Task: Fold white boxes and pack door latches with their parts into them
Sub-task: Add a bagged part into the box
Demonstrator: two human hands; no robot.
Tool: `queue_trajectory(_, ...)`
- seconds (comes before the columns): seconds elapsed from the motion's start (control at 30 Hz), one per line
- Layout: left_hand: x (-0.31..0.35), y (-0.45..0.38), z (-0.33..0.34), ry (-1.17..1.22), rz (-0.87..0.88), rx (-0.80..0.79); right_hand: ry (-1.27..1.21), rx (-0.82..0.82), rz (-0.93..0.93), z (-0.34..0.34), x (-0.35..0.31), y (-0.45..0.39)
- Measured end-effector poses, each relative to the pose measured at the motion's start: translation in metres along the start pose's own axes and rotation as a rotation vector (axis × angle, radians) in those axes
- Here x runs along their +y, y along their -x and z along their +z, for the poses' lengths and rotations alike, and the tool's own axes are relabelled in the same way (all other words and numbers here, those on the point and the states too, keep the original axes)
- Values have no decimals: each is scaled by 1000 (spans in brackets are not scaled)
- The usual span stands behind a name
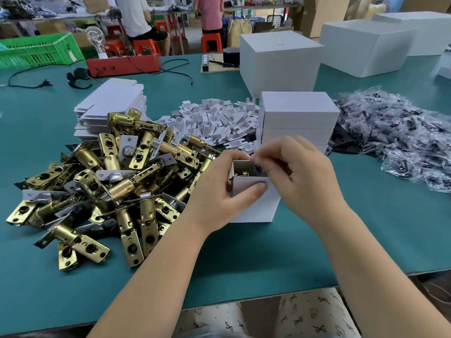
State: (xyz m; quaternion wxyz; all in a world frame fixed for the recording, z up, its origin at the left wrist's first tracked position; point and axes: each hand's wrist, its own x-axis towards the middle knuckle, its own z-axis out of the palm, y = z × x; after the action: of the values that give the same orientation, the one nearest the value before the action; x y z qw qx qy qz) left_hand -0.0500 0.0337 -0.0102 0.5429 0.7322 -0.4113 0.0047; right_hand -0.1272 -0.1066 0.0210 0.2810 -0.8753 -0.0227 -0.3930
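A small white box (256, 203) stands upright on the green table, its top open. My left hand (219, 189) grips it around the upper part, thumb across the front. A brass latch shows inside the opening. My right hand (302, 172) pinches a small clear bag of dark parts (256, 164) at the box's mouth. A big pile of brass door latches (105, 186) lies to the left. Flat white box blanks (114, 103) are stacked behind that pile.
White card inserts (219, 120) are heaped behind the box. A stack of closed small white boxes (297, 118) stands right of them. Bagged parts (400, 135) are piled far right. Large white cartons (280, 62) stand at the back. The table's near edge (244, 301) runs below my arms.
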Motion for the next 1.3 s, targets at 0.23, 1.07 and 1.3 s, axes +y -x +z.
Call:
queue_trajectory(0.23, 0, 0, 1, -42, 37, -3, 73, -62, -63, -13, 12, 7)
queue_trajectory(1.07, -8, -18, -33, 592, -569, 91, -660, 27, 756, 3, 27, 31)
queue_trajectory(1.3, -5, -15, -30, 940, -491, -17, -727, -49, 831, 12, 13, 23)
